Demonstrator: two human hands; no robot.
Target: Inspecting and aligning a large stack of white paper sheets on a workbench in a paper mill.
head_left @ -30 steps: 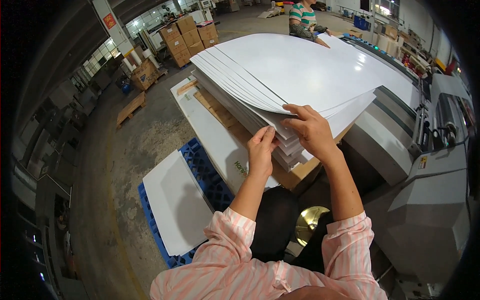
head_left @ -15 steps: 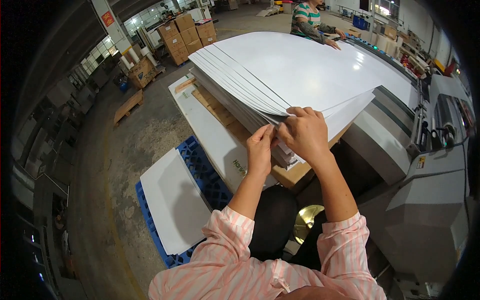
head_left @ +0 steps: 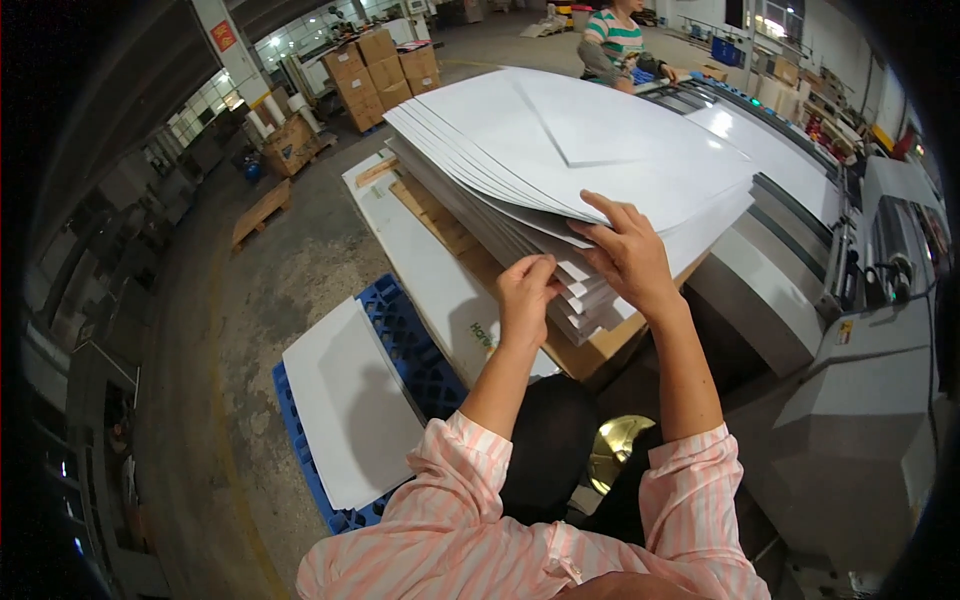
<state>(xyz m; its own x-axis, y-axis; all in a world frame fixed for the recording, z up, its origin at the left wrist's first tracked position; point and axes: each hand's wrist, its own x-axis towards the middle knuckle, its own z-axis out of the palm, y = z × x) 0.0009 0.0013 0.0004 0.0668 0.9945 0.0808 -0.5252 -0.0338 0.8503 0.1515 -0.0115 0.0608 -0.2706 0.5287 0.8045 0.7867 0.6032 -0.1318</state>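
Observation:
A tall stack of large white paper sheets (head_left: 480,130) lies before me, its near corner fanned into separate layers. My right hand (head_left: 632,255) is at this corner. The edge of the upper sheets runs between its thumb and stretched index finger, raised above the layers below. My left hand (head_left: 525,295) is closed in a pinch beside the lower layers of the same corner. Whether a sheet edge is between its fingertips is hidden. A dark gap shows between the upper and lower sheets.
A grey machine (head_left: 830,400) stands close on the right. On the left, a blue plastic pallet (head_left: 400,330) bears more white sheets (head_left: 350,420). Cardboard boxes (head_left: 375,75) are piled farther back. Another person (head_left: 612,45) stands beyond the stack.
My right hand has moved slightly right, away from my left, and its index finger has lifted. The near corner's layers have spread apart. The other person's arms have drawn back from the sheet.

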